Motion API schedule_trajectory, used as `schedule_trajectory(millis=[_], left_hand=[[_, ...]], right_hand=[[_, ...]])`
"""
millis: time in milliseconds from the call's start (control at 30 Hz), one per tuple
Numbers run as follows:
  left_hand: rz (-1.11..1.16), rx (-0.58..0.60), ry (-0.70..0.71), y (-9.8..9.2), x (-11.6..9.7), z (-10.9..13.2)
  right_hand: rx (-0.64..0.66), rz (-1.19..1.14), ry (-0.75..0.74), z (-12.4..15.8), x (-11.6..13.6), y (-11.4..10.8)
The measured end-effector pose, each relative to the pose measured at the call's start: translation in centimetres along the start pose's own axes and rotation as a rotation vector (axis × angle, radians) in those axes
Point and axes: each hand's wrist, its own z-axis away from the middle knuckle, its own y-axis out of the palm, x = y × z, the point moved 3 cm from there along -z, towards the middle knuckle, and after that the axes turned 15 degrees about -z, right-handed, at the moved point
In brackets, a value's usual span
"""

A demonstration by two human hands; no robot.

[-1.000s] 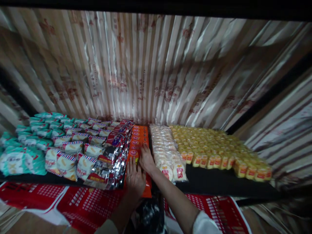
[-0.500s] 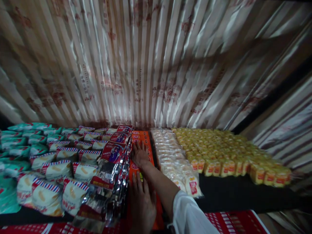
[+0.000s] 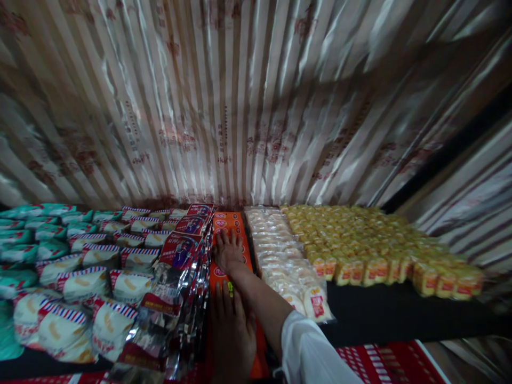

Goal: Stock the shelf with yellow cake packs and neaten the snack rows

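— How full is that shelf [image 3: 380, 314]?

— Nearly full across. There are teal packets [image 3: 24, 234], striped bun bags [image 3: 88, 282] and foil packs [image 3: 180, 277]. Next come the orange packets [image 3: 236, 226], in one narrow lane from the back to the front edge. Pale cakes [image 3: 280, 250] and yellow packets [image 3: 360, 240] lie to the right. Only the strip in front of the yellow ones is bare.

— And the hands?

— Both are on the orange lane, palms down. The right hand [image 3: 227, 249] reaches far in, arm stretched, white sleeve [image 3: 312, 352] at the elbow, fingers fanned flat on the packets. The left hand [image 3: 232, 333] lies nearer the front edge, fingers straight and close together.

— Holding anything?

— No, neither pinches or lifts anything. They only press on top. The lane looks level, I'd say.
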Motion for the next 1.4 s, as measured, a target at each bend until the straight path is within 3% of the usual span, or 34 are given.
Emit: schedule_trajectory(millis=[367, 567, 1033, 1400], left_hand=[[-0.006, 0.022, 0.055, 0.1, 0.0, 0.2], [0.008, 0.061, 0.016, 0.9, -0.2, 0.6], [-0.024, 0.089, 0.009, 0.6, -0.6, 0.3], [-0.03, 0.07, -0.01, 1.0, -0.7, 0.6]], right_hand=[[-0.003, 0.027, 0.046, 0.2, -0.6, -0.5], [0.01, 0.038, 0.057, 0.5, -0.4, -0.9], [-0.002, 0.022, -0.006, 0.4, -0.6, -0.6], [0.071, -0.052, 0.043, -0.4, -1.2, -1.2]])
